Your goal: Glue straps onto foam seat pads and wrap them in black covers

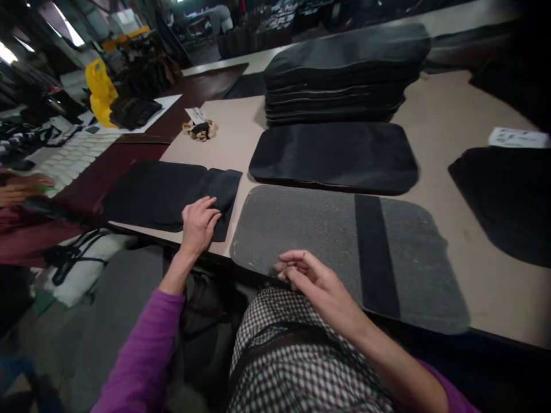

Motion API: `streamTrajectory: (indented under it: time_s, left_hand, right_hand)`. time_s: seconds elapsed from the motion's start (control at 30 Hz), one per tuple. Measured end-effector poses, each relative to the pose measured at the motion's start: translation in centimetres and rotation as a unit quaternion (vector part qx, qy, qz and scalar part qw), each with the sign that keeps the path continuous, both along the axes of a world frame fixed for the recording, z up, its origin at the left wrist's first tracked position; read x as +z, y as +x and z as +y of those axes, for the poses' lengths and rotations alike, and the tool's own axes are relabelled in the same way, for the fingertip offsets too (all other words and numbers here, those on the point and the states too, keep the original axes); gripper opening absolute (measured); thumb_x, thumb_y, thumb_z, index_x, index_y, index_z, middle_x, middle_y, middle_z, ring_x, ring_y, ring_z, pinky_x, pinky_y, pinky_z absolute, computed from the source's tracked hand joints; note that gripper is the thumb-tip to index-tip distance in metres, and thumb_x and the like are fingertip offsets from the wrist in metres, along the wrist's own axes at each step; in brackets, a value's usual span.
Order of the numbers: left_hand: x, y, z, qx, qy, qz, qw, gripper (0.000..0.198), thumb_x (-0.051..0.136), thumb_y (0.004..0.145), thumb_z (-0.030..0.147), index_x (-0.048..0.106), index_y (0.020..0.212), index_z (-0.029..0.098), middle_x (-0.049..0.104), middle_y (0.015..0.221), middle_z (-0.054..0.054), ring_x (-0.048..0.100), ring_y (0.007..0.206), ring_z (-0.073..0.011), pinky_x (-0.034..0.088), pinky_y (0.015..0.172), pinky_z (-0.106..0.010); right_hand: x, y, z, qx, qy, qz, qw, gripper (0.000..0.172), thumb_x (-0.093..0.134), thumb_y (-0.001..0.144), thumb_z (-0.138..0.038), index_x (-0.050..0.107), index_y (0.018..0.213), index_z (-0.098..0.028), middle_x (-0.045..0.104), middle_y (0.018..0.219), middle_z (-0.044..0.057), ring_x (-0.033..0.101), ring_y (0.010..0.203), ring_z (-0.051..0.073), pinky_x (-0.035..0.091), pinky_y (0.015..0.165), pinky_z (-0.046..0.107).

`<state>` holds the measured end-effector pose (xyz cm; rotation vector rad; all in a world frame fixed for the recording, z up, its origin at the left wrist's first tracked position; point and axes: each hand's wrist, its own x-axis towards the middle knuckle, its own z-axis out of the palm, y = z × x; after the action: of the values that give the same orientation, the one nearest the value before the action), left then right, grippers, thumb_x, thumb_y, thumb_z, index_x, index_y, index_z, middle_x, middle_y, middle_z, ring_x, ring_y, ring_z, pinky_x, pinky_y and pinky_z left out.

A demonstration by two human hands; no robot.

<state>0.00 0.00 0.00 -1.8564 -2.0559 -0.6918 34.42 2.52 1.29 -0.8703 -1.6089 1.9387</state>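
Note:
My left hand (198, 222) lies flat on a pile of black fabric strips (163, 194) at the table's near left edge, fingers spread on the top piece. My right hand (316, 277) hovers at the near edge of a grey felt panel (301, 229) that has a black band (376, 252) running across it; the fingers are curled loosely and I see nothing in them. A single black padded panel (336, 156) lies just beyond the grey one. Behind it stands a tall stack of black panels (344, 71).
Another black panel (508, 201) lies at the right, with a white paper label (516, 137) beyond it. A small tan and black bundle (200, 129) sits on the beige table (434, 115). A yellow bag (100, 89) and dark goods are at far left. Another person's hand (19, 189) shows at left.

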Motion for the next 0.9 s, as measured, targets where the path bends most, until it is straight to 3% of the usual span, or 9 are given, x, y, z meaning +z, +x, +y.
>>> streamTrajectory:
  time_s: [0.13,0.23,0.3,0.43,0.57,0.63,0.73,0.8,0.9]
  left_hand:
    - [4.8,1.7,-0.9,0.002,0.141,-0.045,0.989,0.016,0.060,0.103,0.029,0.073,0.106,0.020,0.074,0.131,-0.011,0.066,0.127,-0.0241,0.049,0.112,-0.046]
    - [8.3,5.8,-3.0,-0.060,0.164,-0.021,0.984,0.016,0.063,0.101,0.022,0.071,0.114,0.021,0.073,0.135,-0.011,0.065,0.130,-0.0240,0.049,0.113,-0.045]
    - [9.1,9.5,-4.8,-0.131,0.122,0.018,0.984,0.022,0.065,0.099,0.016,0.070,0.120,0.021,0.072,0.137,-0.011,0.064,0.133,-0.0250,0.048,0.114,-0.047]
    - [7.2,16.0,-7.9,-0.274,0.051,0.070,0.958,0.025,0.063,0.098,0.009,0.069,0.122,0.016,0.076,0.132,-0.012,0.065,0.131,-0.0253,0.045,0.115,-0.047]
    - [5.4,18.0,-9.4,-0.362,-0.017,-0.026,0.932,0.020,0.062,0.102,0.019,0.069,0.120,0.016,0.075,0.133,-0.012,0.068,0.126,-0.0244,0.052,0.109,-0.043]
    - [5.5,17.1,-9.3,-0.323,-0.070,-0.156,0.931,0.021,0.060,0.104,0.028,0.069,0.123,0.023,0.073,0.137,-0.011,0.070,0.124,-0.0237,0.057,0.103,-0.040]
    - [5.6,14.5,-7.7,-0.150,-0.106,-0.327,0.927,0.025,0.052,0.108,0.035,0.068,0.127,0.030,0.075,0.131,-0.007,0.076,0.103,-0.0207,0.062,0.091,-0.036]
    - [5.1,12.7,-5.6,-0.096,-0.111,-0.327,0.933,0.029,0.050,0.108,0.037,0.067,0.130,0.029,0.076,0.126,-0.007,0.076,0.098,-0.0203,0.061,0.089,-0.036]
    - [3.2,11.0,-2.1,-0.155,-0.126,-0.171,0.965,0.036,0.051,0.108,0.037,0.064,0.139,0.025,0.072,0.138,-0.010,0.068,0.125,-0.0258,0.053,0.107,-0.044]
  right_hand:
    - [0.5,-1.2,0.2,-0.024,-0.072,0.076,0.994,0.040,0.064,0.101,-0.055,0.067,0.120,-0.020,0.075,0.119,0.012,0.071,0.102,0.021,0.053,0.080,0.034]
    - [1.1,-2.1,0.2,-0.019,-0.165,0.158,0.973,0.055,0.064,0.098,-0.065,0.068,0.126,-0.018,0.071,0.134,0.015,0.067,0.122,0.026,0.054,0.098,0.039]
    - [1.3,-2.4,0.1,-0.009,-0.231,0.207,0.951,0.066,0.062,0.095,-0.074,0.068,0.131,-0.019,0.066,0.142,0.015,0.063,0.132,0.028,0.050,0.109,0.044]
    - [1.1,-2.3,-0.6,-0.054,-0.292,0.243,0.923,0.061,0.079,0.088,-0.064,0.068,0.129,-0.020,0.070,0.138,0.014,0.069,0.123,0.027,0.054,0.105,0.041]
    - [0.3,-1.5,-1.2,-0.120,-0.274,0.205,0.932,0.051,0.084,0.086,-0.053,0.068,0.119,-0.017,0.078,0.110,0.012,0.075,0.089,0.020,0.059,0.083,0.034]
    - [0.0,-1.1,-1.4,-0.103,-0.242,0.184,0.947,0.051,0.079,0.090,-0.057,0.069,0.115,-0.014,0.078,0.100,0.011,0.074,0.081,0.018,0.058,0.075,0.030]
    - [-0.1,-0.8,-1.5,-0.025,-0.197,0.174,0.964,0.050,0.071,0.096,-0.058,0.066,0.118,-0.013,0.078,0.095,0.011,0.074,0.077,0.018,0.057,0.071,0.029]
    - [0.1,-0.8,-1.5,0.013,-0.175,0.172,0.969,0.050,0.066,0.100,-0.058,0.065,0.119,-0.012,0.078,0.095,0.012,0.075,0.077,0.018,0.057,0.071,0.029]
    - [0.6,-0.4,-1.2,0.016,-0.149,0.164,0.975,0.048,0.063,0.102,-0.058,0.063,0.116,-0.012,0.078,0.097,0.013,0.075,0.080,0.017,0.057,0.073,0.029]
